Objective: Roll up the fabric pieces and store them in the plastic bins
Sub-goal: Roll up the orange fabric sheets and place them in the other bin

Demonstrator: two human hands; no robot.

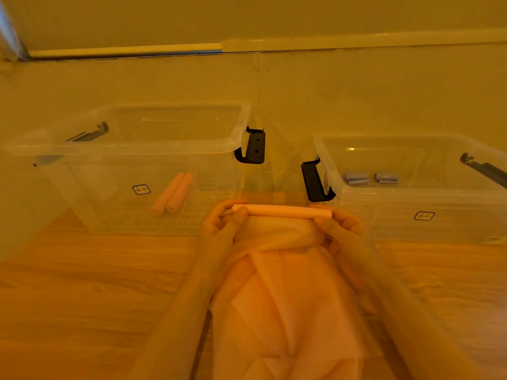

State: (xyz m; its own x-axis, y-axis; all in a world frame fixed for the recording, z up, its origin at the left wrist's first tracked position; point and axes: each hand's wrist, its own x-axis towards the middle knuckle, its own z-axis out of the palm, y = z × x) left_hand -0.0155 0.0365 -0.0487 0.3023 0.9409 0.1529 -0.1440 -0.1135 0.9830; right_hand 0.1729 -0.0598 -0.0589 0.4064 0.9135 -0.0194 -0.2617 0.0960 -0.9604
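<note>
bins (131,149) (411,171) flank a bare floor gap | roll (282,211) before that gap | left hand (219,223), right hand (340,224) pinch its ends

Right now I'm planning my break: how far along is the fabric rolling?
Done: two pink rolls in the left bin, two grey rolls in the right bin. In hand: left hand and right hand rolling a pink fabric. Left: finishing and storing it.

Dim, strongly amber-tinted light, soft focus throughout, wide-angle bending at the edges, faint glare on the clear bins (153,149).
</note>
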